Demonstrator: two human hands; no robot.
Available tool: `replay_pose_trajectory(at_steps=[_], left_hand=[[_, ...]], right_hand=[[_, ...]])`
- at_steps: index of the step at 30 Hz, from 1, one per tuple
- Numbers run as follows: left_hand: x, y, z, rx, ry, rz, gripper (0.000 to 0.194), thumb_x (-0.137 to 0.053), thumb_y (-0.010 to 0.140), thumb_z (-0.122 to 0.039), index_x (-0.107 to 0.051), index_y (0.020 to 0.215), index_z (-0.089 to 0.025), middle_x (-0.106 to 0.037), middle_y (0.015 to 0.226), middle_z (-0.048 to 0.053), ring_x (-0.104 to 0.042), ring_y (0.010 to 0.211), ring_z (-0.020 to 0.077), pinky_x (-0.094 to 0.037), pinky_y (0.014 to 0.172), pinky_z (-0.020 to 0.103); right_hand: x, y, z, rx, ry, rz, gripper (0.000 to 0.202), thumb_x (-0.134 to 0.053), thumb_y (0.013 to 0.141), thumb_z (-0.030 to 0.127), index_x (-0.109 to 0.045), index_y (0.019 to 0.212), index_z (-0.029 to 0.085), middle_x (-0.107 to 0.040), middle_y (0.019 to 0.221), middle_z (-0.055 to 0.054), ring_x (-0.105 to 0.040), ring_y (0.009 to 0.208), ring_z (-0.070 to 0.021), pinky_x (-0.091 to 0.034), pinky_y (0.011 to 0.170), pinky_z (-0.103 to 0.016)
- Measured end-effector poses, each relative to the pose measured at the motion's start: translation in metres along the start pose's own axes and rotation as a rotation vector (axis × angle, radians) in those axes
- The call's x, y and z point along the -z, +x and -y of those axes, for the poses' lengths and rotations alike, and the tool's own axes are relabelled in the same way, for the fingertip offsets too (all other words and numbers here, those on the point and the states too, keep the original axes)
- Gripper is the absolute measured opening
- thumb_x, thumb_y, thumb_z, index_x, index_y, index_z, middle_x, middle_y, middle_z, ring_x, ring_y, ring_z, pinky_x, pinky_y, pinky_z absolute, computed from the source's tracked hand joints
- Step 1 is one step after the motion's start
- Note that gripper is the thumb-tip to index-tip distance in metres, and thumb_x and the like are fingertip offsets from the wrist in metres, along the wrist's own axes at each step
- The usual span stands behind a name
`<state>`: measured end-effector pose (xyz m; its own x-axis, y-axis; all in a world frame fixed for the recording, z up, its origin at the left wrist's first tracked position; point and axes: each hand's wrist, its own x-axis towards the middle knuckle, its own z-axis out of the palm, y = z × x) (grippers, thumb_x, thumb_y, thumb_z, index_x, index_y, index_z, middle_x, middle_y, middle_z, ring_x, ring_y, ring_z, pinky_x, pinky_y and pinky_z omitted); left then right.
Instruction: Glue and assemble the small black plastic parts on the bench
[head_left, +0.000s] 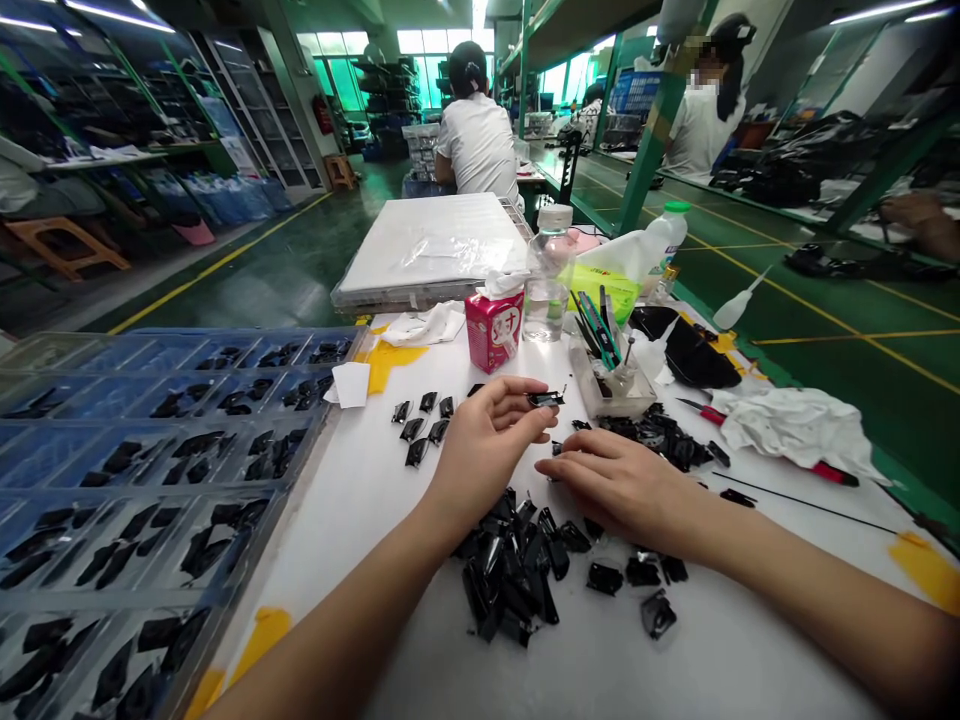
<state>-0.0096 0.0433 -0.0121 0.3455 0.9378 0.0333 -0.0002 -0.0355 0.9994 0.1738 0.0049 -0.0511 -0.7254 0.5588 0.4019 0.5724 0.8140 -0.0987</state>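
My left hand [491, 432] holds a small black part [546, 398] between thumb and fingertips, above the white tabletop [585, 670]. Just to its right, my right hand [622, 480] is low over the table with its fingers bent together; what its fingertips hold, if anything, is hidden. Below both hands lies a heap of glossy black pieces [510, 570]. Several small black parts [412, 430] sit apart to the left of my left hand. Another black pile [667, 435] lies beyond my right hand, and a few loose pieces [658, 612] are nearer me.
A compartment tray [289, 490] with black parts fills the left. Toward the back stand a red tissue box [495, 330], a water bottle [551, 270] and a tool holder [615, 395]. Crumpled white cloth [802, 425] lies right. A person [480, 145] in white sits ahead.
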Motion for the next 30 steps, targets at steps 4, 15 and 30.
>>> replay_pose_trajectory(at_steps=[4, 15, 30], left_hand=[[-0.002, -0.003, -0.001, -0.008, -0.009, -0.016, 0.022, -0.067, 0.082, -0.023, -0.062, 0.102, -0.015, -0.068, 0.083, 0.002, -0.068, 0.085, 0.0161, -0.058, 0.076, 0.027], [-0.015, -0.024, -0.007, -0.452, 0.374, -0.002, 0.021, -0.065, 0.079, -0.004, -0.066, 0.098, -0.013, -0.074, 0.087, -0.002, -0.070, 0.072, 0.0034, -0.052, 0.074, 0.004], [-0.012, -0.025, -0.003, -0.766, 0.658, 0.039, 0.021, -0.067, 0.080, -0.007, -0.065, 0.099, -0.015, -0.078, 0.087, 0.000, -0.073, 0.072, 0.0095, -0.055, 0.076, 0.013]], right_hand=[[-0.001, 0.003, -0.001, -0.035, 0.001, -0.080, 0.018, -0.044, 0.091, 0.003, -0.060, 0.091, 0.012, -0.065, 0.088, -0.010, -0.056, 0.085, -0.0221, -0.053, 0.072, -0.036], [0.068, -0.018, 0.022, -0.154, 0.035, -0.375, 0.020, -0.056, 0.089, 0.001, -0.063, 0.103, 0.014, -0.056, 0.087, -0.005, -0.057, 0.079, -0.0142, -0.048, 0.068, -0.030], [0.071, -0.015, 0.018, -0.156, -0.002, -0.332, 0.024, -0.055, 0.089, 0.004, -0.065, 0.103, 0.021, -0.061, 0.078, -0.003, -0.060, 0.073, -0.0152, -0.052, 0.059, -0.030]])
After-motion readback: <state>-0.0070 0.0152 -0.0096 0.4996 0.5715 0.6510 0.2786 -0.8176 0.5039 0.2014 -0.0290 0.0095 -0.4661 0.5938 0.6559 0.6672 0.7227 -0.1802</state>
